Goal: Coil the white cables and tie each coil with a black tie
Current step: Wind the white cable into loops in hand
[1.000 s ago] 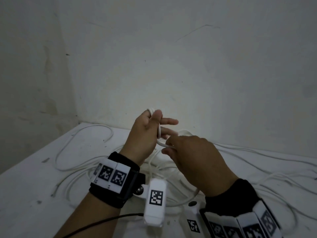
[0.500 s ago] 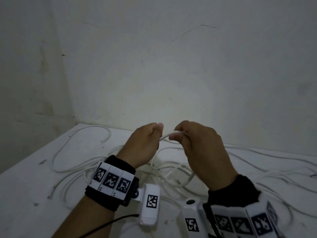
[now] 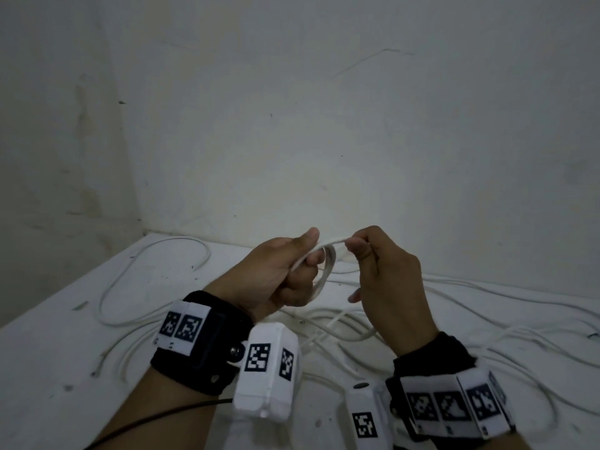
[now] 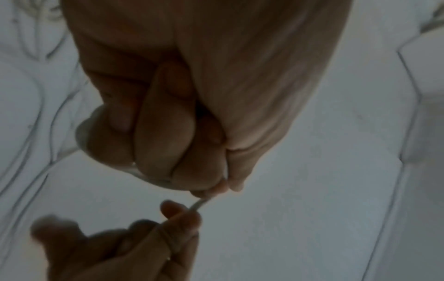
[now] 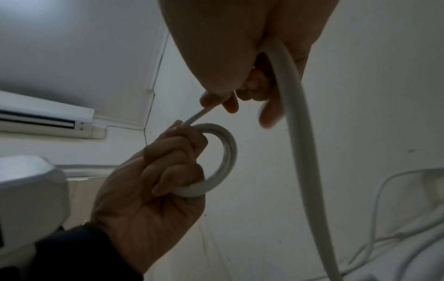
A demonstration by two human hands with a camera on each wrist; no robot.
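Above the table my left hand (image 3: 314, 249) grips a small coil of white cable (image 3: 328, 267), its fingers curled through the loops. The right wrist view shows this coil (image 5: 225, 157) as two or three turns round those fingers. A short taut strand (image 3: 334, 242) runs from the coil to my right hand (image 3: 356, 251), which pinches it between thumb and forefinger. From there the cable (image 5: 298, 114) passes through the right palm and hangs down to the table. In the left wrist view the strand (image 4: 199, 204) is blurred between the two hands.
Several loose white cables (image 3: 487, 306) lie tangled over the white table (image 3: 48, 368), with one long loop (image 3: 107, 287) at the left. A bare wall (image 3: 324, 141) stands close behind. A wall air conditioner (image 5: 48, 119) shows in the right wrist view.
My left fingers, spread with cable looped over them a second ago, now curl round the coil. My right hand has shifted right and up, drawing the strand taut.
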